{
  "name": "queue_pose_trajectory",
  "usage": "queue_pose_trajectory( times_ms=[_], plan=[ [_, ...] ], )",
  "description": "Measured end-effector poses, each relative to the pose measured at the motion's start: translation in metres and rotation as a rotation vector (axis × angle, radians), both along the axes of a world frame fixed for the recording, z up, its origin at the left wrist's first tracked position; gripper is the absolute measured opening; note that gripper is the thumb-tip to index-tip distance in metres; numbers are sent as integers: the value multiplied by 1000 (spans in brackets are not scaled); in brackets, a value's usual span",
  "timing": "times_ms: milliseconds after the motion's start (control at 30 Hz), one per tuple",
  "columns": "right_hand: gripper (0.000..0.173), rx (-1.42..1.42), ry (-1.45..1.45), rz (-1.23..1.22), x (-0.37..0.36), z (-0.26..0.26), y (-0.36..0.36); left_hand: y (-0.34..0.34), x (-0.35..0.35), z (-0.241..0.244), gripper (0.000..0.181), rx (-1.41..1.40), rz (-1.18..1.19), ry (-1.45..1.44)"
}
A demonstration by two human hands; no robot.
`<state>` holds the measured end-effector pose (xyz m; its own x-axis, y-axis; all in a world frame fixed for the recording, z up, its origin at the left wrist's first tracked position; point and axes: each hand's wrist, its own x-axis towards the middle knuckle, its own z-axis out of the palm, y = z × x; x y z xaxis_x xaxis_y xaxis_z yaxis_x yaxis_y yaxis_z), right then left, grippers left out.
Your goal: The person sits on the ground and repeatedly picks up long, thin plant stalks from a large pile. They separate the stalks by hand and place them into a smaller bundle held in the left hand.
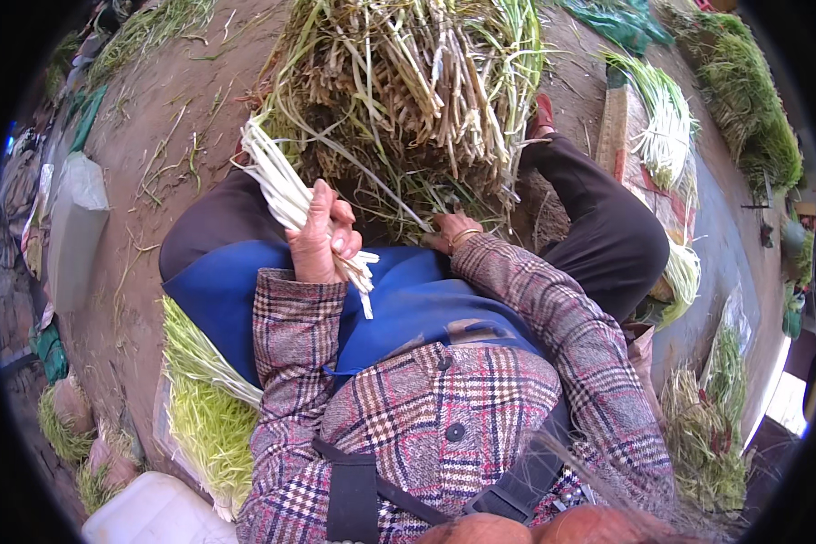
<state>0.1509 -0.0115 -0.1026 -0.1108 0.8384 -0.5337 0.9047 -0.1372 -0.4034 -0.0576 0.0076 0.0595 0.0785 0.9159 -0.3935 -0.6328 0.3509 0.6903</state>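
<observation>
My left hand [321, 238] is closed around a bunch of white plant stalks [275, 175], which stick out above and below the fist over my left thigh. My right hand [457, 229], with a bangle at the wrist, lies low at the foot of a large heap of stalks [408, 81]. Its fingertips are partly hidden among green leaves and beside a long pale stalk [398, 198]; whether they grip it I cannot tell. The heap has brown, dirty stalk ends and stands between my legs. A blue apron [415, 279] covers my lap.
Bundles of white-stemmed greens [666, 146] lie on a woven sack [613, 122] at the right. Yellow-green bundles [211, 415] lie by my left hip, near a white plastic container [160, 513]. A clear plastic bag [81, 224] stands at the left. Loose stalks are scattered over the dirt floor [136, 183].
</observation>
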Motion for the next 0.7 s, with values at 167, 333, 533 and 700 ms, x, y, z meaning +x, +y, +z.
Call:
queue_pose_trajectory(
  times_ms=[167,333,533,700],
  plan=[
    [38,-116,-60,50,-2,-12,9,1,-5,-14,28,-32,-76,-135],
    [28,-8,391,-104,-2,35,6,0,9,-28,22,-141,-110,-13],
    [23,190,834,-189,-28,108,-3,-9,22,-29,23,-180,-242,286],
    [19,269,698,-30,-36,125,-10,-11,22,-35,16,-122,-254,314]
  ],
)
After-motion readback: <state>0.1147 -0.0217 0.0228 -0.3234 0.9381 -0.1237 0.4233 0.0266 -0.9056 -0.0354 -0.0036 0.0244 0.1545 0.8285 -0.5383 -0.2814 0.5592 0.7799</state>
